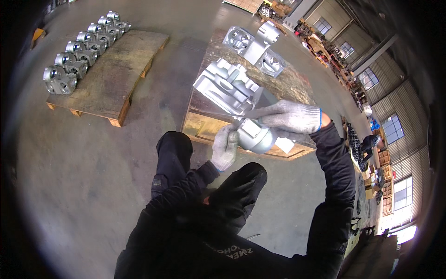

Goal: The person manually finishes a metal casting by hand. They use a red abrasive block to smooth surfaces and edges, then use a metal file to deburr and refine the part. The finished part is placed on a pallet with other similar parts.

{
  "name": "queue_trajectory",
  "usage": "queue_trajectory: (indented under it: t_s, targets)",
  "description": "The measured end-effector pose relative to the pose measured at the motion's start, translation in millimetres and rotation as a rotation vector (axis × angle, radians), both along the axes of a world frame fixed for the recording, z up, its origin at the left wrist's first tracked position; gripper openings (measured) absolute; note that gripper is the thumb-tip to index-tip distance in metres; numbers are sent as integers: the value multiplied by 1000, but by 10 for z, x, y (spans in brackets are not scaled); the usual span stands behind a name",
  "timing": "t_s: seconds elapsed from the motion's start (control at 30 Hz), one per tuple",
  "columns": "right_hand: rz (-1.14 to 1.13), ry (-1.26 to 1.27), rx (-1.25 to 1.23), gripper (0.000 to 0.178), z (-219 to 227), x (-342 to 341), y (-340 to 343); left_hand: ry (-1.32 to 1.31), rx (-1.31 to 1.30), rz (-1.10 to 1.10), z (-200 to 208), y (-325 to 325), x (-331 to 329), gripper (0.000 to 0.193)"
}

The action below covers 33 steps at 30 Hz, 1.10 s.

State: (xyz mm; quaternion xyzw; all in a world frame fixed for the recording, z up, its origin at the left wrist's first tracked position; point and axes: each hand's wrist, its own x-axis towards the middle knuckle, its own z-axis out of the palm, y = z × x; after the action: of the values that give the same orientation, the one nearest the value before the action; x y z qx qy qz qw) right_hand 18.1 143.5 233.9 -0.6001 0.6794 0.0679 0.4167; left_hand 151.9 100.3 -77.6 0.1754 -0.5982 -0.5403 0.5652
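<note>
A large silver metal casting lies on a wooden workbench in front of my knees, its rounded end toward me. My right hand, in a pale knitted glove, is closed around a thin, long file that points left across the casting. My left hand, gloved alike, is curled closed against the casting's near left side; its fingertips are partly hidden. Just beyond, a second silver casting with round openings rests on the same bench.
On the left, a low wooden pallet carries a row of several similar silver castings along its far left side. Grey concrete floor lies between pallet and bench. At the far right, a person is beside stacked goods along the wall.
</note>
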Motion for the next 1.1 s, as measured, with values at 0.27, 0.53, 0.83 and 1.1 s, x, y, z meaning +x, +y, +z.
queue_trajectory:
  t_s: [0.27, 0.53, 0.83, 1.1]
  targets:
    - [346, 170, -192, 52, -97, -248, -35, -62, 6, 21, 63, -43, -45, 31]
    - [577, -30, -405, 63, -48, -409, -120, -36, -52, -28, 173, -128, -25, 30]
    - [201, 266, -182, 53, 320, -149, -78, 13, -20, -4, 340, -257, -281, 28]
    - [183, 704, -307, 48, 331, 217, -220, -83, -29, -108, 775, -480, -434, 54]
